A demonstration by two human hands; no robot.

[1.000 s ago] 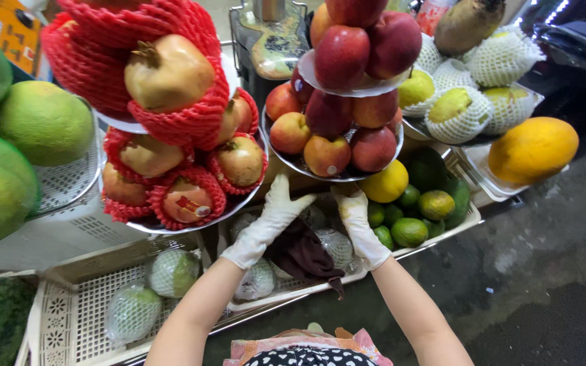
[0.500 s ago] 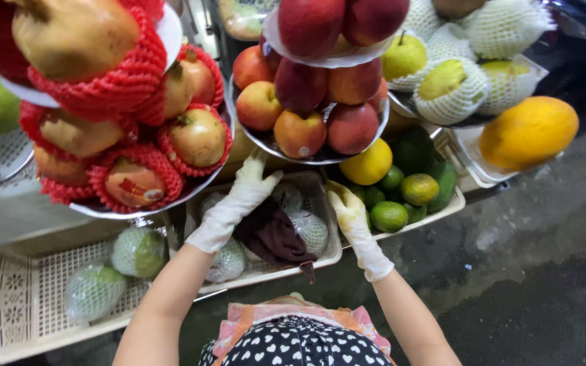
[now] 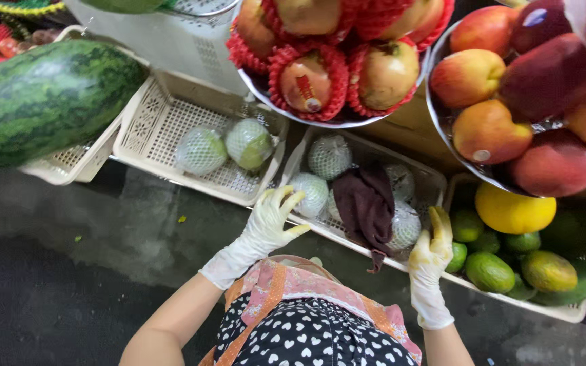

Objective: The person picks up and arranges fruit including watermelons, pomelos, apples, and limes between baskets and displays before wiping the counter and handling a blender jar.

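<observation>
A striped green watermelon (image 3: 45,98) lay far left. The white-gloved left hand (image 3: 270,220) spread open, empty, at the white plastic basket's rim (image 3: 347,237). A dark maroon cloth (image 3: 367,207) lay inside. The gloved right hand (image 3: 432,251), loosely open, touched that rim.

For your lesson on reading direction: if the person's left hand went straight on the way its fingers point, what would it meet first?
Probably the net-wrapped fruit in the white basket, just beyond the gloved left hand; depth is unclear, so the hand might pass above it.

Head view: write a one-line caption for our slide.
Two gloved hands, left and right, hover empty above a white plastic basket of net-wrapped fruit.
</observation>
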